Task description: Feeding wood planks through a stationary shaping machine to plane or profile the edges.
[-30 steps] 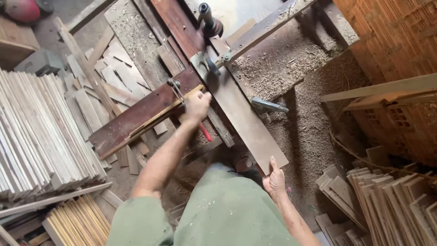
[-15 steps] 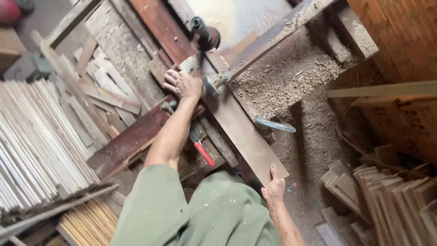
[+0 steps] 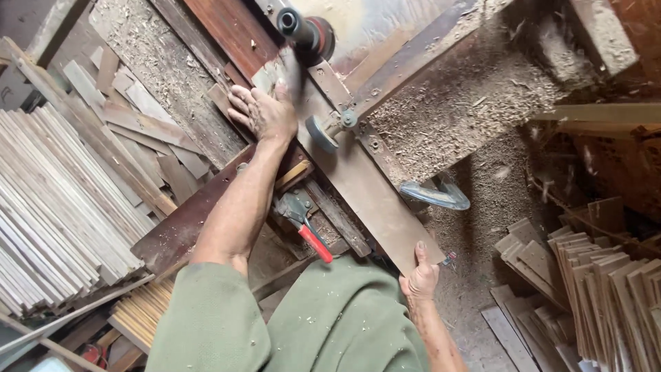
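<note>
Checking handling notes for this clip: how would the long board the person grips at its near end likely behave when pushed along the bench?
The long board looks stiff: it lies straight and flat between the right hand at its near end and the left hand pressing farther up. Being thin and narrow, it is probably light for its length. Sawdust around may let it slide easily.

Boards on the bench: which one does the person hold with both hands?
The long pale board running diagonally: left hand presses its far end, right hand grips its near end. The dark board beside it lies untouched.
</note>
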